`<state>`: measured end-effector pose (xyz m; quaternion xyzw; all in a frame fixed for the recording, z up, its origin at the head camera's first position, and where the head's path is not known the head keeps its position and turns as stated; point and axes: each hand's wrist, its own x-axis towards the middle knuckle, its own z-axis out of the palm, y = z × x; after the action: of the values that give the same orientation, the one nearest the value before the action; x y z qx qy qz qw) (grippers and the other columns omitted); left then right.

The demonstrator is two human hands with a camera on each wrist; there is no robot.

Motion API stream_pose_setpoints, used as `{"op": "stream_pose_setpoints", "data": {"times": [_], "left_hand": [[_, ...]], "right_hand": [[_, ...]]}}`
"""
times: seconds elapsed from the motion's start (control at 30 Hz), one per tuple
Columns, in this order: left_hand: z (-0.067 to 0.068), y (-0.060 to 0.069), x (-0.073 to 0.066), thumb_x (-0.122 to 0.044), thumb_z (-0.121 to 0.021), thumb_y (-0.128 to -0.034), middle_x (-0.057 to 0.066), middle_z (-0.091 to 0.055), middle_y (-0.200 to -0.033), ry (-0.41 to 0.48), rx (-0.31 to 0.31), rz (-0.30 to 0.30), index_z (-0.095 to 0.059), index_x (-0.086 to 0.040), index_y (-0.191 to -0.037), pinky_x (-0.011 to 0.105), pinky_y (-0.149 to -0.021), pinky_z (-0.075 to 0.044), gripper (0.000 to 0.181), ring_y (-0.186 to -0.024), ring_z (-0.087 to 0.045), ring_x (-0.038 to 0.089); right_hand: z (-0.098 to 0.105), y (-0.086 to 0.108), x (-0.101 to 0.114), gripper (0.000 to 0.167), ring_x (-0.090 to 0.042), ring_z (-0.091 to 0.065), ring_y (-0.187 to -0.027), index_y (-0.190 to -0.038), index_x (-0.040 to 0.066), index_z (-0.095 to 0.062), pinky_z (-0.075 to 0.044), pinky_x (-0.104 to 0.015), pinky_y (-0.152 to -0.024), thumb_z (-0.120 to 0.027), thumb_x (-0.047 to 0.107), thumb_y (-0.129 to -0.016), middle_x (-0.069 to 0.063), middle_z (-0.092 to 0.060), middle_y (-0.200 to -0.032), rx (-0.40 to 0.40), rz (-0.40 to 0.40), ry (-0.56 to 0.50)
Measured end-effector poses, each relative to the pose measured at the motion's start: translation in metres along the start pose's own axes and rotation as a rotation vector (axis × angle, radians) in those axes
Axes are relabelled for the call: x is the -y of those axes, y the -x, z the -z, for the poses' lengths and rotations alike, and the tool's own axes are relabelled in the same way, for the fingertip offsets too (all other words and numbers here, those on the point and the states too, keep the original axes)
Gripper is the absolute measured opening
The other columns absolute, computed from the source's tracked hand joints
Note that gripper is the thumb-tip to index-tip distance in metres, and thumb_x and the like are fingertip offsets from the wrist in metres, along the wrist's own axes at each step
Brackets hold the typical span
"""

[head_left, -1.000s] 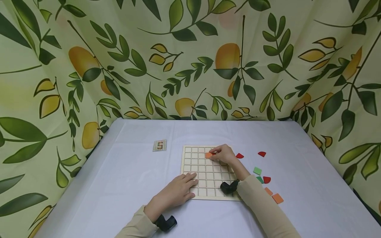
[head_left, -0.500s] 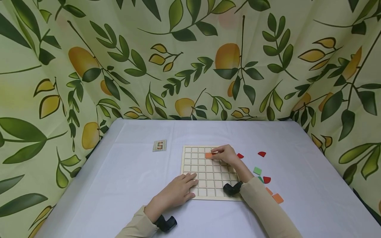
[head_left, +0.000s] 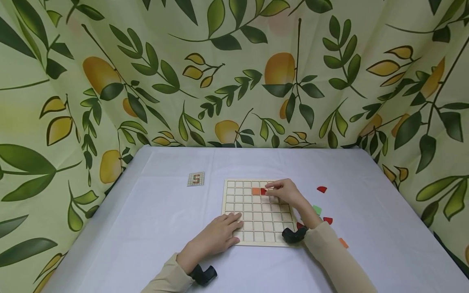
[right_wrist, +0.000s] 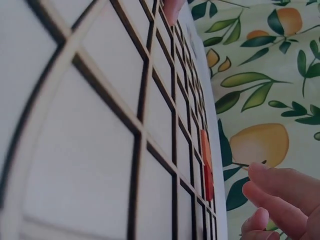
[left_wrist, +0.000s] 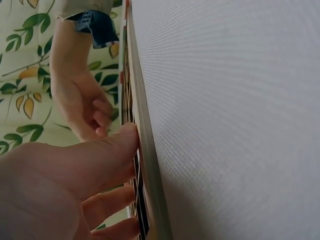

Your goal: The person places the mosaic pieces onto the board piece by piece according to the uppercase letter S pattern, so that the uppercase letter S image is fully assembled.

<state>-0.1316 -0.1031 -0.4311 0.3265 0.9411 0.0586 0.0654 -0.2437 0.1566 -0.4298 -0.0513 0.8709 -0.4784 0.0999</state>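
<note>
A wooden grid board [head_left: 253,225] lies on the table, with an orange square [head_left: 256,191] and a red piece [head_left: 263,191] side by side in its upper part. The right hand [head_left: 289,193] is just right of the red piece, fingers extended and holding nothing visible; the right wrist view shows its fingers [right_wrist: 270,175] apart from the red piece [right_wrist: 208,182]. On the board's left edge rests the left hand [head_left: 218,235], fingers spread. In the left wrist view, the left thumb [left_wrist: 117,145] lies against the board's edge [left_wrist: 145,130].
A small patterned card [head_left: 196,179] lies left of the board. Right of it are red pieces [head_left: 322,189], a green square [head_left: 317,210] and an orange piece [head_left: 343,243], some partly hidden by the right arm. A leaf-patterned curtain [head_left: 234,81] stands behind the table.
The right hand has moved a little to the right, off the red piece, which now shows beside the orange square. The left hand has stayed in place on the board.
</note>
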Motion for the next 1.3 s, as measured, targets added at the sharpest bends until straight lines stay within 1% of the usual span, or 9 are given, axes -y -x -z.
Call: {"op": "stream_pose_setpoints", "data": {"times": [0.13,0.37,0.6,0.77,0.97,1.13,1.3], "left_hand": [[0.000,0.000,0.000,-0.035,-0.056,-0.0955,0.005,-0.045,-0.152,0.001,-0.004,-0.006,-0.053,-0.015,-0.138,0.043,-0.114,-0.040,0.047,-0.139,-0.045,0.027],[0.001,0.000,0.000,-0.035,-0.056,-0.0954,0.005,-0.044,-0.152,0.012,-0.003,-0.002,-0.053,-0.015,-0.137,0.043,-0.113,-0.040,0.047,-0.140,-0.045,0.028],[0.001,0.000,0.001,-0.035,-0.056,-0.0957,0.005,-0.044,-0.152,0.018,0.000,-0.003,-0.054,-0.015,-0.137,0.043,-0.114,-0.040,0.045,-0.140,-0.044,0.028],[0.000,0.000,0.001,-0.035,-0.056,-0.0957,0.005,-0.044,-0.153,0.021,0.002,0.002,-0.053,-0.015,-0.137,0.043,-0.114,-0.040,0.046,-0.140,-0.044,0.028],[-0.001,0.000,0.001,-0.035,-0.056,-0.0953,0.005,-0.043,-0.153,0.029,0.007,0.012,-0.053,-0.015,-0.138,0.044,-0.114,-0.039,0.047,-0.141,-0.043,0.027],[-0.001,0.000,0.001,-0.036,-0.056,-0.0953,0.005,-0.043,-0.153,0.030,0.009,0.018,-0.053,-0.015,-0.138,0.044,-0.115,-0.038,0.048,-0.142,-0.042,0.027],[-0.003,-0.001,0.002,-0.037,-0.055,-0.0955,0.004,-0.042,-0.154,0.030,0.005,0.020,-0.052,-0.016,-0.139,0.044,-0.115,-0.038,0.048,-0.142,-0.042,0.027]], "right_hand": [[0.008,0.004,0.000,0.030,-0.015,-0.044,-0.066,-0.112,-0.002,-0.070,-0.038,-0.024,-0.054,-0.070,0.012,-0.086,0.001,-0.053,-0.070,-0.023,-0.008,0.002],[0.023,0.008,-0.002,0.033,-0.016,-0.043,-0.075,-0.113,-0.001,-0.070,-0.036,-0.026,-0.061,-0.072,0.016,-0.084,0.002,-0.053,-0.072,-0.074,-0.054,0.039],[0.040,0.010,-0.007,0.035,-0.014,-0.042,-0.069,-0.115,-0.003,-0.068,-0.035,-0.023,-0.055,-0.071,0.016,-0.086,0.004,-0.051,-0.069,-0.093,-0.070,0.036],[0.050,0.013,-0.012,0.036,-0.014,-0.041,-0.073,-0.115,-0.003,-0.067,-0.035,-0.023,-0.056,-0.071,0.018,-0.086,0.005,-0.050,-0.071,-0.110,-0.095,0.048],[0.061,0.017,-0.019,0.039,-0.011,-0.041,-0.068,-0.117,-0.004,-0.066,-0.036,-0.022,-0.056,-0.070,0.019,-0.086,0.007,-0.049,-0.070,-0.117,-0.104,0.053],[0.070,0.020,-0.025,0.041,-0.014,-0.042,-0.074,-0.120,-0.004,-0.064,-0.038,-0.022,-0.058,-0.069,0.020,-0.087,0.004,-0.050,-0.074,-0.135,-0.118,0.075],[0.080,0.023,-0.032,0.043,-0.016,-0.042,-0.078,-0.122,-0.003,-0.063,-0.039,-0.022,-0.060,-0.069,0.023,-0.088,0.000,-0.049,-0.079,-0.165,-0.172,0.086]]}}
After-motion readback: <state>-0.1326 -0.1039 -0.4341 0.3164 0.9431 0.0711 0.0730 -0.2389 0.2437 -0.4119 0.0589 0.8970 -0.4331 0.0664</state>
